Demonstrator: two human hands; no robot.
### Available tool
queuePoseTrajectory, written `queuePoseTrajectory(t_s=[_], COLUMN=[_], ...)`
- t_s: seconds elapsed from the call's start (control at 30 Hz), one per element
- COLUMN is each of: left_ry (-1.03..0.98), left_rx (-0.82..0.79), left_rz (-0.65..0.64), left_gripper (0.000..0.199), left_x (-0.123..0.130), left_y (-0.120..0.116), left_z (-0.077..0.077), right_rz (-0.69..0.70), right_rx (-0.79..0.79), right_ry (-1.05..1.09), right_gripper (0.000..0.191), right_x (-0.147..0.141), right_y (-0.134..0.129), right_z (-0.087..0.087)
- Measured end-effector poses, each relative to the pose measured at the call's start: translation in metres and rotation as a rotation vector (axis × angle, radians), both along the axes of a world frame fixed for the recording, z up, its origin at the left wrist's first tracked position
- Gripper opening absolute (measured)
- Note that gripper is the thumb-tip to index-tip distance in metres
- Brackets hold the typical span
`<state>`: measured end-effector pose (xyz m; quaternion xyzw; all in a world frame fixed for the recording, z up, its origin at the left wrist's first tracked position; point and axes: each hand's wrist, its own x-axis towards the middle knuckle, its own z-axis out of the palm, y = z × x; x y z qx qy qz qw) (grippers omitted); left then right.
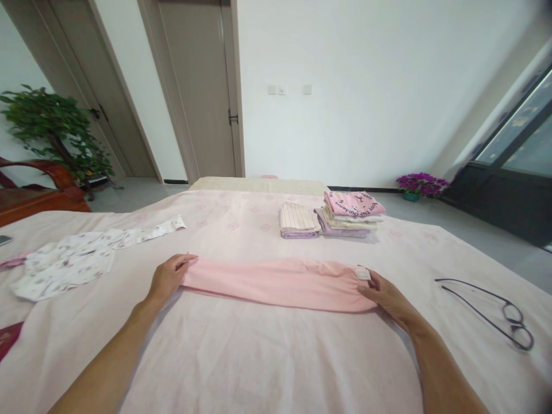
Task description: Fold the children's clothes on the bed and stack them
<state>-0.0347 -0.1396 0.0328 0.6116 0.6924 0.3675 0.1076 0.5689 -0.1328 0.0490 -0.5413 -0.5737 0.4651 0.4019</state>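
Observation:
A pair of pink pants point(276, 283), folded lengthwise into a long strip, lies across the pale pink sheet in front of me. My left hand point(172, 275) pinches its narrow left end. At the gathered waistband on the other end, my right hand point(382, 292) grips the edge between thumb and fingers, right beside a white label point(363, 273). Beyond the strip sit a folded striped garment point(298, 219) and a taller stack of folded clothes point(351, 215) with a printed pink piece on top.
A spread-out white patterned garment point(73, 259) lies at the left, near a phone point(4, 240) and a dark red item point(9, 339). Eyeglasses point(502, 313) rest at the right. Behind are a wooden chair point(47, 184), a leafy plant point(56, 132) and purple flowers point(422, 185).

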Motion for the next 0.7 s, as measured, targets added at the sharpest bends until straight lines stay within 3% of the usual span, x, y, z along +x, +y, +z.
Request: queuePoseTrajectory(t_s=[0.2, 0.57, 0.7], left_ry=[0.106, 0.424, 0.603], left_rx=[-0.054, -0.196, -0.039], left_rz=[0.01, 0.129, 0.133], left_gripper=[0.037, 0.043, 0.042], left_x=[-0.01, -0.005, 0.01], left_y=[-0.003, -0.011, -0.016], left_z=[-0.013, -0.005, -0.005], right_rz=[0.029, 0.036, 0.042], right_rx=[-0.006, 0.025, 0.007], right_ry=[-0.029, -0.04, -0.025], right_gripper=[0.073, 0.067, 0.073], right_x=[0.003, 0.0, -0.006], right_y=[0.002, 0.0, -0.007], right_z=[-0.004, -0.001, 0.01])
